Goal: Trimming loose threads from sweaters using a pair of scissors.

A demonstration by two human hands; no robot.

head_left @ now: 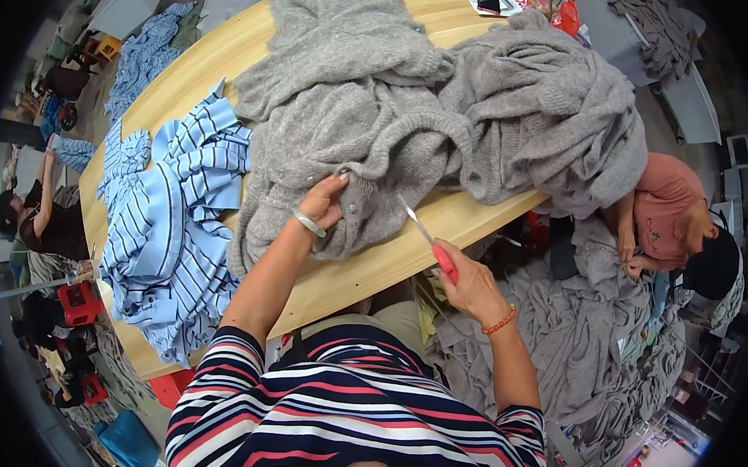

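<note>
A grey knitted sweater (pixel 303 139) lies bunched on the wooden table (pixel 338 290) before me. My left hand (pixel 321 206) is closed on its edge, thumb and fingers pinching the knit. Small shiny buttons (pixel 352 208) show beside those fingers. In my right hand (pixel 476 292) is a red-handled pointed metal tool (pixel 445 262), whose exact kind I cannot make out. Its slim tip points up and left, close to the sweater's right side; whether it touches the knit I cannot tell. The fingers of this hand wrap round the handle.
More grey knitwear (pixel 554 116) is heaped at the table's right. Blue striped garments (pixel 183 217) cover its left part. A phone (pixel 488 0) rests at the far edge. Grey garments (pixel 544 349) pile up below the table on the right, where another person (pixel 675 213) works.
</note>
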